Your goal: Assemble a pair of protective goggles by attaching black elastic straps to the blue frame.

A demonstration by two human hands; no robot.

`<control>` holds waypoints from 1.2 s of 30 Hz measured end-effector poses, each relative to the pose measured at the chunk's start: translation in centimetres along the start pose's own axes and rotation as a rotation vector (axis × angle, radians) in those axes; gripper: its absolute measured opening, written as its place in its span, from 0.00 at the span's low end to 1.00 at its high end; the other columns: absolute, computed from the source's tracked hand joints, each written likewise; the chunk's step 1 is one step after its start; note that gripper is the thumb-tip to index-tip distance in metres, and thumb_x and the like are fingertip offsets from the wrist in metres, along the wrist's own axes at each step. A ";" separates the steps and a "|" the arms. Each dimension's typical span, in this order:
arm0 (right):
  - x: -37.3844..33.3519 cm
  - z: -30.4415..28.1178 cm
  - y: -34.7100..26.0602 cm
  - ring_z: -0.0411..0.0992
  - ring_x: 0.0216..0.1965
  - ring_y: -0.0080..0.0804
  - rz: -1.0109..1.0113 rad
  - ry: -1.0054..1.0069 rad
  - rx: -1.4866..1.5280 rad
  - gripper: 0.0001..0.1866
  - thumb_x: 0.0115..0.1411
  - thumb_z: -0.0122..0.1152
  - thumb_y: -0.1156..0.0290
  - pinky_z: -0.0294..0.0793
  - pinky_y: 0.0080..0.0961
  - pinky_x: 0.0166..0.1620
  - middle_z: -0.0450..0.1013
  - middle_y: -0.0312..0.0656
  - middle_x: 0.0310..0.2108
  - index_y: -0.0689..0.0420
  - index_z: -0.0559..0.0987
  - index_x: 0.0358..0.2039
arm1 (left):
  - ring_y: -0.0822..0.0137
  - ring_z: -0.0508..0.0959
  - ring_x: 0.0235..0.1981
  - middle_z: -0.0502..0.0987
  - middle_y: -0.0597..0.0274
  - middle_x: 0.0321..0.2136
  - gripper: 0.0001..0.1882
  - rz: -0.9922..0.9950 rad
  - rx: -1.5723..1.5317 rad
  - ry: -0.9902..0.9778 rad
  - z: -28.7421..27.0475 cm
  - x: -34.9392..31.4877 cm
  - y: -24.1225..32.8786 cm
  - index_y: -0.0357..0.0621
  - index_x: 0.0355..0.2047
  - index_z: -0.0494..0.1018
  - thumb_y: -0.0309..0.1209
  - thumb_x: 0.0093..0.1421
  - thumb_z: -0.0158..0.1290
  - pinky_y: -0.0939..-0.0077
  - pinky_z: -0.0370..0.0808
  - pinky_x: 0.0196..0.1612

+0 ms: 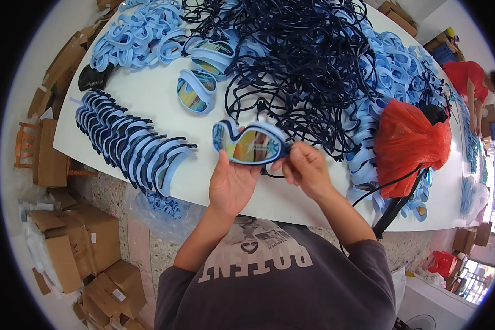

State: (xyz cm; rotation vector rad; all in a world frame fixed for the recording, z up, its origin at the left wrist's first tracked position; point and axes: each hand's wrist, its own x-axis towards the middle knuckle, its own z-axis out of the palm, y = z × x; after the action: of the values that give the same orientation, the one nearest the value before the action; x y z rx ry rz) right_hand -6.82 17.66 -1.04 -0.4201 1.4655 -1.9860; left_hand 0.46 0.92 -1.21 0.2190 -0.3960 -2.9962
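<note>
While held over the near part of the white table (143, 99), mirrored glasses (251, 144): gripped by both hands, just beyond the left palm and immediately left of the right fingers.
Lens: facing up, yellow to green-blue, edged in light blue; nose notch pointing away from the body.
Left hand (234, 184): palm up, clasping the lower rim, with thumb in front at lower left and fingers partly hidden behind.
Right hand (308, 168): pinching the right end between thumb and index finger, beside a dark blue part; cannot tell contact of remaining fingers.
Loose pairs (197, 92): two, lying close together beyond the hands, to the left.
Nested row (132, 143): light-blue and dark frames, curved along the left side.
Navy frames (302, 49): heaped in a tangle, nearest ones just beyond the glasses.
Red bag (412, 146): resting at right, apart from the right hand.
</note>
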 end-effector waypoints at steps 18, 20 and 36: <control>2.2 -0.5 -7.9 0.61 0.25 0.11 0.242 -0.375 -0.448 0.12 0.52 0.68 0.70 0.59 0.12 0.29 0.65 0.26 0.23 0.59 0.74 0.32 | 0.65 0.78 0.19 0.77 0.57 0.20 0.22 -0.017 1.546 -0.384 1.1 -2.1 2.6 0.38 0.44 0.70 0.36 0.52 0.59 0.76 0.72 0.27; 2.4 -0.8 -8.1 0.60 0.24 0.11 0.275 -0.441 -0.491 0.13 0.51 0.69 0.69 0.59 0.12 0.28 0.65 0.25 0.21 0.59 0.74 0.32 | 0.63 0.78 0.19 0.77 0.57 0.19 0.22 -0.070 1.573 -0.385 1.2 -2.1 3.0 0.38 0.44 0.70 0.37 0.51 0.59 0.75 0.73 0.27; 0.8 0.3 -6.8 0.65 0.23 0.29 -0.212 -0.379 -0.853 0.12 0.54 0.61 0.72 0.63 0.26 0.26 0.64 0.41 0.24 0.61 0.69 0.36 | 0.67 0.81 0.27 0.79 0.56 0.27 0.24 -0.203 1.417 -0.431 0.4 -1.1 3.0 0.38 0.48 0.68 0.31 0.52 0.60 0.76 0.74 0.32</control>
State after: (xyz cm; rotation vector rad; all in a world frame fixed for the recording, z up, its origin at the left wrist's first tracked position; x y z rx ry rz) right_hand -9.28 18.18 5.36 -1.2720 1.9978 -1.2155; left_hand 1.78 -1.69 0.16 -0.3162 -2.5117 -2.2501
